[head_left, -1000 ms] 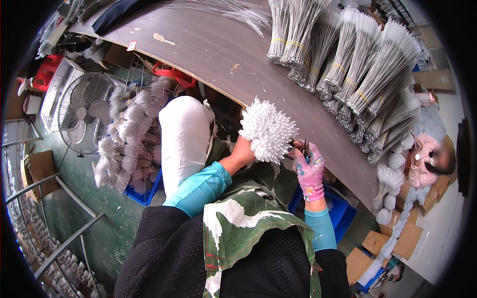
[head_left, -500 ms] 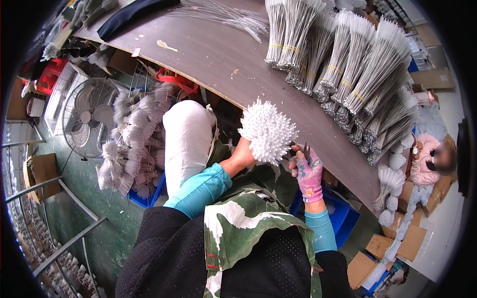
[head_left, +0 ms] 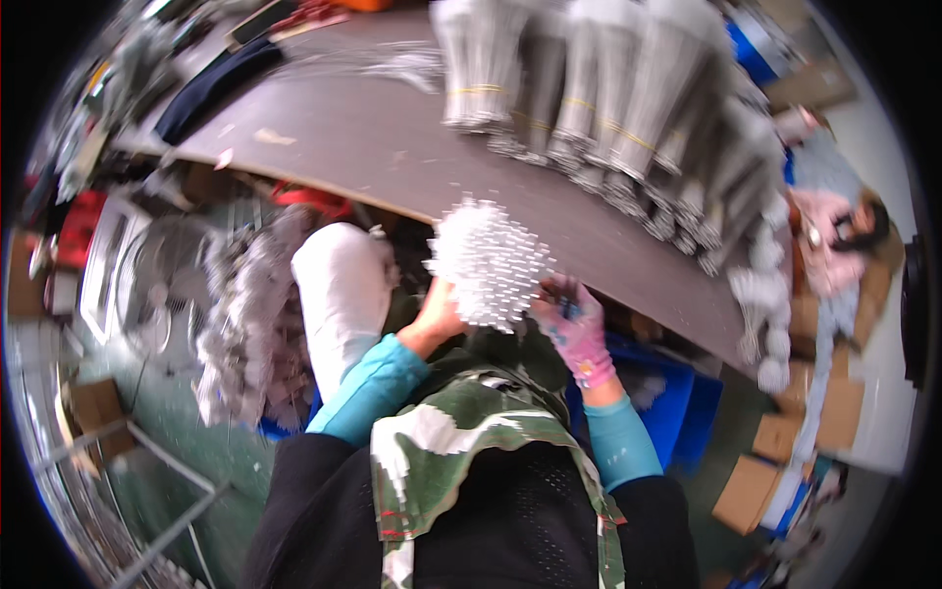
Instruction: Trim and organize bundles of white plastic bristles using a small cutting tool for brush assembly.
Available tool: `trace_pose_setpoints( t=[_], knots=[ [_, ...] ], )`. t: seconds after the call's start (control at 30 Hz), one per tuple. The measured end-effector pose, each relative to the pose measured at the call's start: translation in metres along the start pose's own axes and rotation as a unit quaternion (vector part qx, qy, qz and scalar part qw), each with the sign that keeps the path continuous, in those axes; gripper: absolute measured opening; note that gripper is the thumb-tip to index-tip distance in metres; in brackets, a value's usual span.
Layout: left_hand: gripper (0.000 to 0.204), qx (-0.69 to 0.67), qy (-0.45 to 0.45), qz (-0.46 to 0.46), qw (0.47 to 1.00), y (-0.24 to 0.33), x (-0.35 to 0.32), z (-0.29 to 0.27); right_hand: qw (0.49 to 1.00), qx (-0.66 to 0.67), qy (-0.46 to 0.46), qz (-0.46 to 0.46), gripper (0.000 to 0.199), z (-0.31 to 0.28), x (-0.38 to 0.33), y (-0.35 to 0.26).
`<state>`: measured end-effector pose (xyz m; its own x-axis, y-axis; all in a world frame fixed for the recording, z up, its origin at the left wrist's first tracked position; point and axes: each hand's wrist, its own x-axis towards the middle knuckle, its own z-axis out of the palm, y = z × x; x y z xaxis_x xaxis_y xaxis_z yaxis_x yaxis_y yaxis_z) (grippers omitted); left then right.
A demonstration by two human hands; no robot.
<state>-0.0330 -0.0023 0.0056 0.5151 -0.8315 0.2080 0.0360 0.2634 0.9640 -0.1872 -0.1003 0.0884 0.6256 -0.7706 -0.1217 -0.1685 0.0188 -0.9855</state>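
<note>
The left hand grips a round white bristly cluster of thin stems from below, just off the near edge of the grey-brown tabletop. The right hand, in a pink glove, pinches at the cluster's side. Judged from this, the cluster is still in work; many banded grey stem bundles already lie along the far edge. A cluttered workshop with cardboard boxes surrounds it.
</note>
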Motion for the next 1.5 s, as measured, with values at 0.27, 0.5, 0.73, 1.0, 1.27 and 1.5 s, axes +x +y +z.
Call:
trace_pose_setpoints(
  t=[0.27, 0.5, 0.73, 1.0, 1.27, 1.5],
  knots=[
    [0.064, -0.105, -0.079, -0.118, 0.984, 0.087, 0.011, -0.002, 0.975, 0.2, -0.099, -0.003, 0.047, 0.0, -0.006, -0.013],
    [0.074, -0.223, -0.157, -0.104, 0.956, 0.115, 0.029, 0.047, 0.979, -0.014, -0.008, -0.204, 0.068, -0.025, -0.036, -0.042],
    [0.099, -0.225, -0.227, -0.22, 0.921, 0.127, 0.024, 0.125, 0.984, -0.039, 0.05, -0.165, 0.069, -0.064, -0.064, -0.043],
    [0.061, -0.012, -0.417, -0.29, 0.861, 0.111, 0.037, 0.143, 0.943, 0.171, 0.273, 0.077, 0.041, -0.148, -0.143, -0.007],
    [0.029, 0.652, -0.415, -0.039, 0.633, 0.058, 0.029, -0.005, 0.71, 0.063, 0.682, 0.162, 0.053, -0.241, -0.311, 0.153],
    [0.06, 0.852, -0.327, -0.024, 0.408, 0.048, 0.015, -0.059, 0.562, 0.021, 0.73, 0.388, 0.047, -0.243, -0.425, 0.311]
  ],
)
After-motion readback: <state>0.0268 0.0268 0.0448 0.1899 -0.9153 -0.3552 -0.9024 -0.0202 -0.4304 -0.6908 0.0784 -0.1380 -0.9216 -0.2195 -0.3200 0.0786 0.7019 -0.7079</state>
